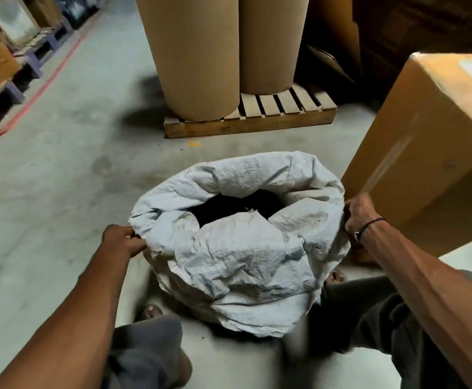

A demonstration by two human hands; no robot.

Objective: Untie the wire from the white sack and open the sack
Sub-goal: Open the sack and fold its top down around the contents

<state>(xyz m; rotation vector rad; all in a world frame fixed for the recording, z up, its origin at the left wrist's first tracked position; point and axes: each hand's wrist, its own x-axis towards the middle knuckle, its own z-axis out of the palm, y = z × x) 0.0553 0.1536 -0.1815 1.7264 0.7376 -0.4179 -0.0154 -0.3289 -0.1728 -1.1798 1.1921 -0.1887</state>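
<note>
Head view, looking down; left hand clamped on the left edge of the white sack, fingers curled into the folded rim; right hand gripping the right edge of the same rim, a dark cord band at the wrist; both arms stretched out, the hands well apart on opposite sides of the mouth. Sack stands upright on the concrete floor between the person's feet; rim rolled outward in thick crumpled folds; mouth open, dark inside, contents not discernible; a small frayed thread shows at the near inner edge; cannot tell whether any wire is in view. Dark trouser legs at the bottom of the picture, toes visible either side of the sack. Just right of the sack, a large cardboard box, tilted in view. Beyond the sack, two tall brown paper rolls upright on a wooden pallet. Far left, stacked cartons on blue pallets along a red floor line.
</note>
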